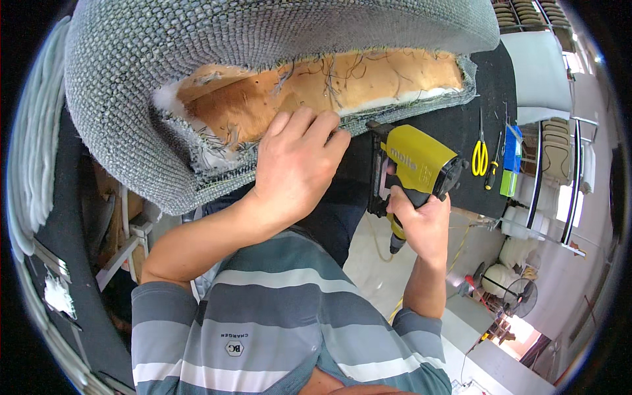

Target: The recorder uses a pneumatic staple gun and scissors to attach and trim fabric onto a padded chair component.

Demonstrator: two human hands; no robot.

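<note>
A large piece of upholstered furniture (283,39) in grey woven fabric fills the upper part of the head view. Its underside shows a bare wooden panel (368,79) with loose dark threads, and white padding (170,100) pokes out at the left. My left hand (299,161) curls its fingers over the near fabric edge (368,118); the thumb is hidden. My right hand (421,220) is closed round the handle of a yellow and black pneumatic staple gun (421,158). The gun's nose is beside the fabric edge, right of my left hand; I cannot tell whether they touch.
On the black tabletop (474,191) at the right lie yellow-handled scissors (480,157), a yellow and black screwdriver (492,172) and a blue and green box (510,158). A yellow air hose (459,247) hangs below the gun. A fan (520,296) stands farther right.
</note>
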